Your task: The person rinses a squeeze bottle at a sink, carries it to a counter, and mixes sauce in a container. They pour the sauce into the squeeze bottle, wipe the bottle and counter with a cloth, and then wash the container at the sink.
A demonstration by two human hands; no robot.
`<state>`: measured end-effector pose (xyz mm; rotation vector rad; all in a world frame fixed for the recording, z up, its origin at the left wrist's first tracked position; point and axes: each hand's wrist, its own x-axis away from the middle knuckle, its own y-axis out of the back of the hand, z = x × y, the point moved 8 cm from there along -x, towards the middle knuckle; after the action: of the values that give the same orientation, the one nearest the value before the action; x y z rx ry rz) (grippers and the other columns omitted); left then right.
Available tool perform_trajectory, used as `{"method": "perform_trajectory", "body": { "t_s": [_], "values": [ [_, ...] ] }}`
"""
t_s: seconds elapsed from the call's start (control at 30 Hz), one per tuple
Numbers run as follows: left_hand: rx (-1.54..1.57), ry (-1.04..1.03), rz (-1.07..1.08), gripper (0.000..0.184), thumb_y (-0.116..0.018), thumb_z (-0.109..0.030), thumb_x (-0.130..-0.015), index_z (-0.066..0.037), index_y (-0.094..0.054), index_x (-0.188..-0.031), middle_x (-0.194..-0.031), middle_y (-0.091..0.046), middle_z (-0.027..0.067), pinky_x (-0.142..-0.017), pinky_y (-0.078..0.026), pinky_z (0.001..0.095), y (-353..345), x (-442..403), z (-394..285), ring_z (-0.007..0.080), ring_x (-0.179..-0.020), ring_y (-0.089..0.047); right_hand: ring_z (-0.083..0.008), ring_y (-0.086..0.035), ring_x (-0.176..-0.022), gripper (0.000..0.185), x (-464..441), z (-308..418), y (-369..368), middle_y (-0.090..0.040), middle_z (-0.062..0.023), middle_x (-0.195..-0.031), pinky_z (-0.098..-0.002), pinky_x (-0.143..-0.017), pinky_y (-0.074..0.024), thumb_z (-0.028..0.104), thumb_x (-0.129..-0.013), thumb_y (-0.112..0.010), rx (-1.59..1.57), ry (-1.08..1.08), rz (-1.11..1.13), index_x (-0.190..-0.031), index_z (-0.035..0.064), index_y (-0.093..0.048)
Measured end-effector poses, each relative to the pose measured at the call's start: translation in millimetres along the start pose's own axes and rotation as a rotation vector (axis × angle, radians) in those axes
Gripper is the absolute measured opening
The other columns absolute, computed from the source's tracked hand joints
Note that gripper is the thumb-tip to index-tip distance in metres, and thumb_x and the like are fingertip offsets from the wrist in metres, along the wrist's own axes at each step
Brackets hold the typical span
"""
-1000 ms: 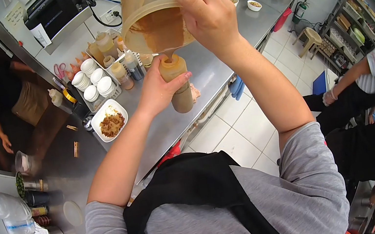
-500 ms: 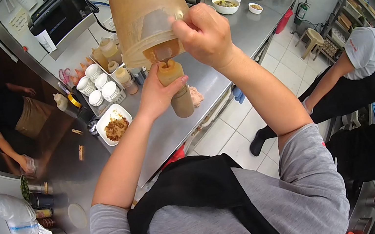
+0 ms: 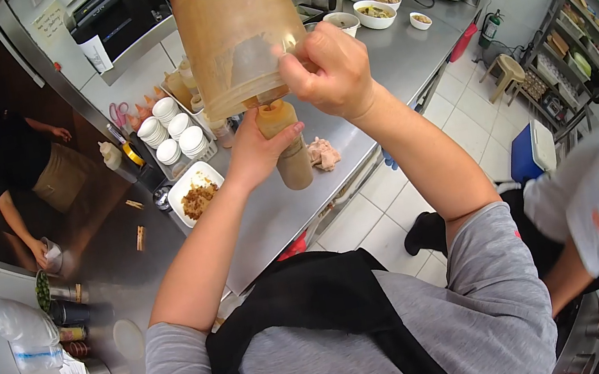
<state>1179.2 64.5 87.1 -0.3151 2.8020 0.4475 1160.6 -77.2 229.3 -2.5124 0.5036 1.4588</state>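
My right hand (image 3: 334, 70) is closed at the side of a large cloudy plastic pitcher (image 3: 241, 26), which is tipped with its rim down. Below that rim, my left hand (image 3: 256, 153) wraps around a squeeze bottle (image 3: 294, 164) without a cap, holding it nearly upright. The bottle's mouth is right under the pitcher's rim, where a little brown liquid shows. Brownish contents fill the lower part of the bottle. A crumpled pink cloth (image 3: 324, 153) lies on the steel counter (image 3: 266, 224) beside the bottle.
A white dish (image 3: 208, 172) of brown crumbly food sits left of my hands, near stacked white cups (image 3: 166, 110). Bowls of food (image 3: 375, 14) stand farther back. A co-worker in a white shirt (image 3: 594, 193) is close on my right; another person (image 3: 26, 161) is at left.
Less brown liquid shows inside the pitcher's rim. The view has shifted slightly. The white-shirted co-worker has come nearer, and a blue cooler now shows behind. Both my hands keep their grips.
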Motion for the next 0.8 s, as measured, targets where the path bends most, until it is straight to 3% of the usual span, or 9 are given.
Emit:
{"method": "perform_trajectory", "body": {
  "t_s": [0.23,0.3,0.43,0.53,0.8],
  "values": [
    [0.019,0.049,0.054,0.059,-0.079,-0.029,-0.080,-0.001,-0.048,-0.122,-0.110,-0.064,0.0111,-0.090,-0.049,0.0329,22.6,9.8,2.0,0.0190,-0.102,-0.062,-0.0126,-0.042,-0.055,0.028,-15.3,19.2,-12.8,-0.042,0.0037,-0.068,-0.0222,-0.040,-0.0330,0.015,-0.058,-0.067,0.038,-0.007,0.038,-0.082,0.0258,-0.056],
    [-0.003,0.041,0.058,0.059,-0.079,-0.029,-0.080,-0.001,-0.048,-0.121,-0.111,-0.064,0.0110,-0.090,-0.049,0.0329,29.2,11.8,4.3,0.0188,-0.101,-0.063,-0.0135,-0.042,-0.051,0.035,-20.4,25.4,-14.7,-0.042,0.0024,-0.064,-0.0245,-0.039,-0.0301,0.005,-0.064,-0.070,-0.036,0.000,0.031,-0.094,0.0152,-0.057],
    [0.036,0.046,0.067,0.057,-0.079,-0.028,-0.080,-0.001,-0.048,-0.120,-0.110,-0.064,0.0108,-0.089,-0.050,0.0329,39.6,16.0,9.5,0.0188,-0.100,-0.063,-0.0141,-0.043,-0.053,0.035,-23.3,35.9,-24.4,-0.043,0.0017,-0.065,-0.0255,-0.040,-0.0324,0.004,-0.064,-0.070,-0.023,-0.024,0.074,-0.095,0.0149,-0.057],
    [0.066,0.049,0.087,0.057,-0.078,-0.027,-0.081,-0.001,-0.047,-0.122,-0.110,-0.064,0.0105,-0.089,-0.050,0.0330,43.4,19.4,11.8,0.0189,-0.100,-0.063,-0.0144,-0.045,-0.057,0.027,-19.4,36.2,-35.5,-0.043,0.0022,-0.070,-0.0254,-0.042,-0.0372,0.013,-0.063,-0.065,0.082,-0.098,0.099,-0.087,0.0225,-0.057],
    [0.112,0.017,0.120,0.057,-0.077,-0.023,-0.081,-0.002,-0.046,-0.124,-0.112,-0.063,0.0109,-0.091,-0.049,0.0340,45.7,27.6,29.6,0.0191,-0.102,-0.062,-0.0245,-0.054,-0.062,0.029,4.2,19.7,-48.4,-0.047,-0.0054,-0.075,-0.0356,-0.052,-0.0458,-0.001,-0.068,-0.064,0.033,-0.429,0.103,-0.093,0.0128,-0.056]
  ]
}}
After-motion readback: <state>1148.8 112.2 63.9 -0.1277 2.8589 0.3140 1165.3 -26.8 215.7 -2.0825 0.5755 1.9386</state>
